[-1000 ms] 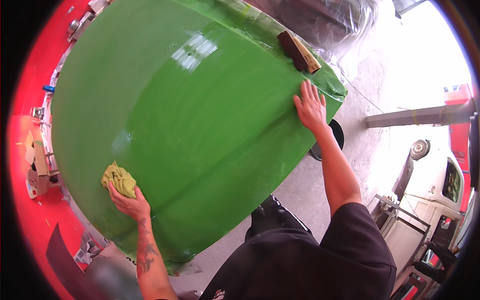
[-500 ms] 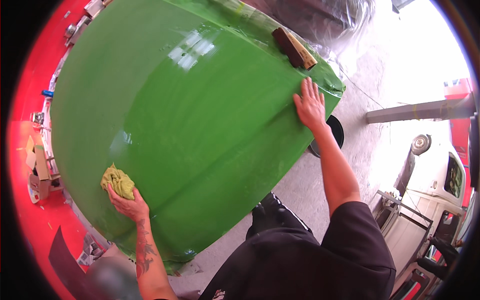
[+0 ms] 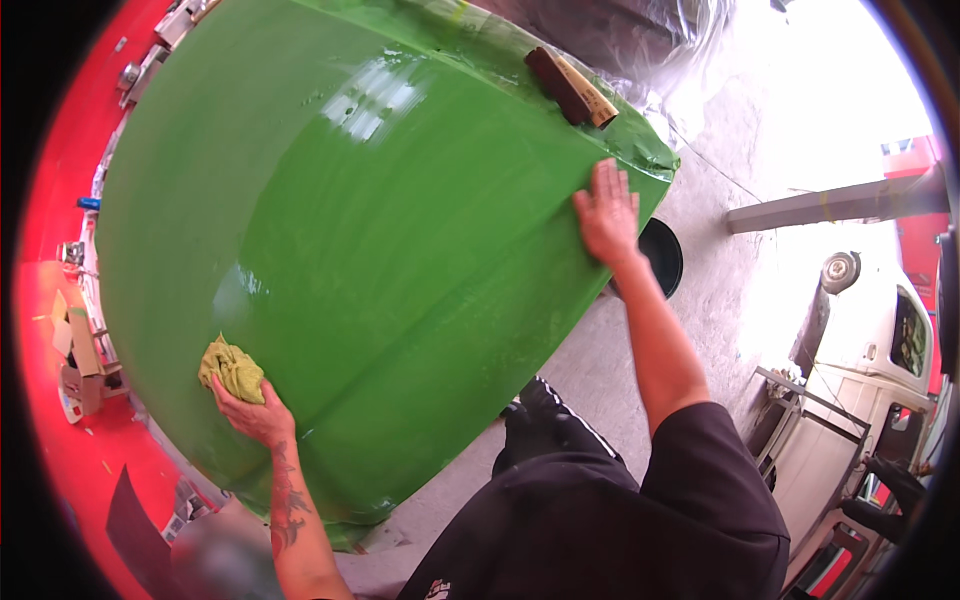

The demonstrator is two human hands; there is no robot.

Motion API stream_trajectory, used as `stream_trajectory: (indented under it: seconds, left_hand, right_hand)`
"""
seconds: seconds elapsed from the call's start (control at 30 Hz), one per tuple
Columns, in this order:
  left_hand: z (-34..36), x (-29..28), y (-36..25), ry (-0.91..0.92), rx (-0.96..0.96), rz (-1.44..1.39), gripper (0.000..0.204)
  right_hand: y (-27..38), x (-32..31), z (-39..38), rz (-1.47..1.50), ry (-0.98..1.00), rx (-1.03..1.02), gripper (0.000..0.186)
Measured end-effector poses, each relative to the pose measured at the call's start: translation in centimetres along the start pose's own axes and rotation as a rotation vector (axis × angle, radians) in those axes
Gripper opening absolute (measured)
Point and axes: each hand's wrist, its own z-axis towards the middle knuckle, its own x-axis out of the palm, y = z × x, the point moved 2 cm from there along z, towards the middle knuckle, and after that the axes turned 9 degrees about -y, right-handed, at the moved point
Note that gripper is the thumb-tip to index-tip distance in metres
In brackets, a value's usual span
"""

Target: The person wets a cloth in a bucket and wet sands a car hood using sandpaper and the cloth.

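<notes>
Head view: the left hand (image 3: 258, 412) is gripping a crumpled yellow-green cloth (image 3: 232, 372) on the lower-left area of a green car hood (image 3: 400, 250). Its fingers are curling around the near side of the cloth, with the thumb bearing on the right side; the cloth is partly hiding the fingertips. The right hand (image 3: 608, 215) is resting palm down on the hood near the right corner. Its fingers are extending straight with slight gaps, and the thumb is pointing out to the left. Beyond these fingers, a dark brown oblong block (image 3: 555, 84) is lying at the hood's far edge, touching a curled tan sheet (image 3: 590, 93). A black bucket (image 3: 664, 258) is standing on the concrete floor (image 3: 735, 185) beside the hood, partly behind the right forearm. Farther right, a white vehicle (image 3: 862, 340) is standing well apart.
</notes>
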Motion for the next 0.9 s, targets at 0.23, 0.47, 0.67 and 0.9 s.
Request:
stream_trajectory:
  seconds: [0.23, 0.47, 0.67, 0.9]
  left_hand:
    - [-0.3, -1.0, 1.5, -0.016, 0.023, 0.042, 0.081]
    - [-0.1, -0.3, 0.2, 0.003, -0.003, 0.013, 0.082]
    - [-0.1, -0.5, 0.4, 0.035, -0.047, 0.049, 0.082]
    - [0.0, -1.2, 1.1, 0.033, -0.055, 0.058, 0.084]
  right_hand:
    - [6.7, -1.3, -4.5, -0.022, 0.17, -0.394, 0.069]
    - [4.2, -0.8, -3.3, 0.016, 0.057, -0.121, 0.07]
    - [23.2, -2.7, -20.6, 0.34, 0.426, -0.648, 0.077]
    - [18.5, -3.5, -13.3, 0.107, 0.255, -0.683, 0.07]
